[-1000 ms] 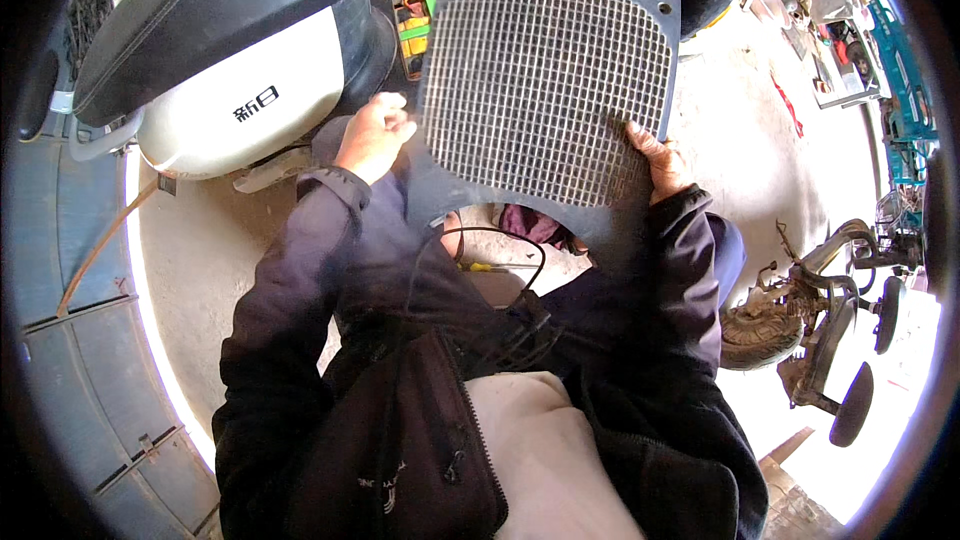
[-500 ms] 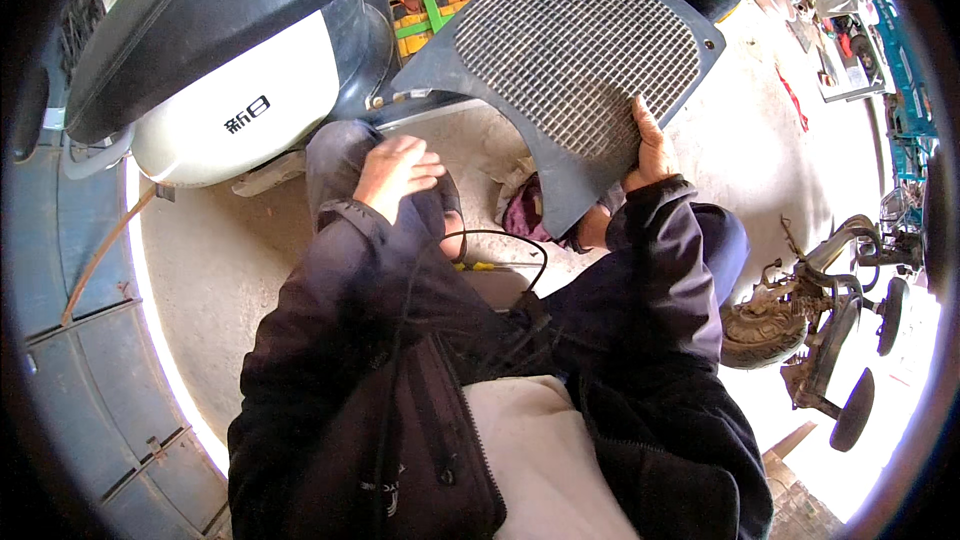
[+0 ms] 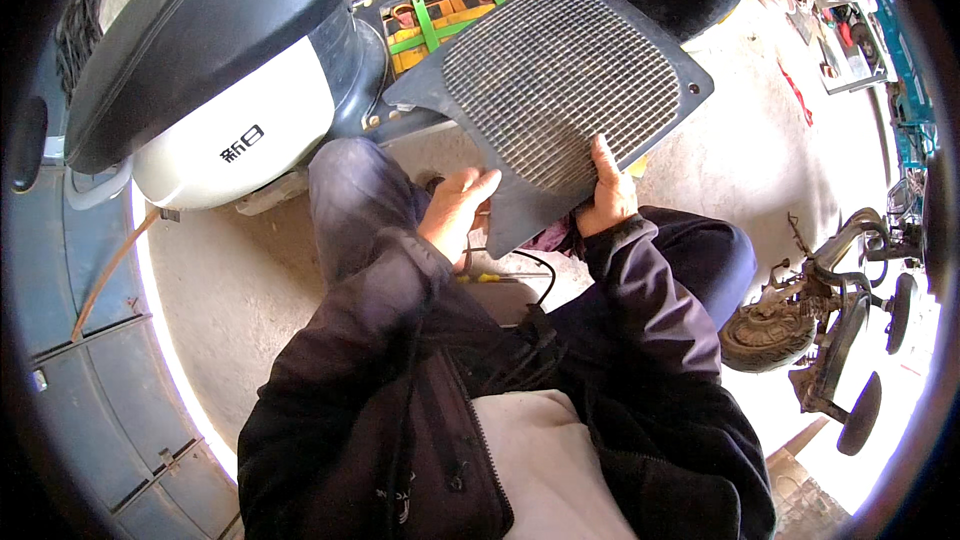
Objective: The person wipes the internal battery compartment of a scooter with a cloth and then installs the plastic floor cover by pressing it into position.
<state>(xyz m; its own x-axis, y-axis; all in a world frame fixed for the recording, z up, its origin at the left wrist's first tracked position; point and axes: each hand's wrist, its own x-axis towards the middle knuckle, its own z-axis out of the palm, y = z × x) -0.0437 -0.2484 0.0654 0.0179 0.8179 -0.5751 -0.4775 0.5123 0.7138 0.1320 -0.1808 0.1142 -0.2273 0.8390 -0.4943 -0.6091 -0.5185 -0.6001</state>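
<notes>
A dark rubber floor mat (image 3: 560,90) with a gridded face is tilted up in front of me, over a scooter's footwell. My right hand (image 3: 607,195) grips its near edge, thumb on top. My left hand (image 3: 456,210) has its fingers apart and touches the mat's lower left corner without clasping it. Behind the mat, the scooter's open floor compartment (image 3: 430,20) shows yellow battery blocks held by green straps.
A white and black scooter body (image 3: 230,140) with a black seat (image 3: 190,20) stands at the upper left. A black cable (image 3: 530,265) lies on the concrete floor between my knees. Scrap frame and wheel parts (image 3: 820,320) sit to the right, a cluttered workbench (image 3: 850,30) at the upper right.
The mat has swung up and to the right, uncovering the battery compartment. My left hand let go of the mat's left edge, dropped toward my knee, then came back to the lower corner.
</notes>
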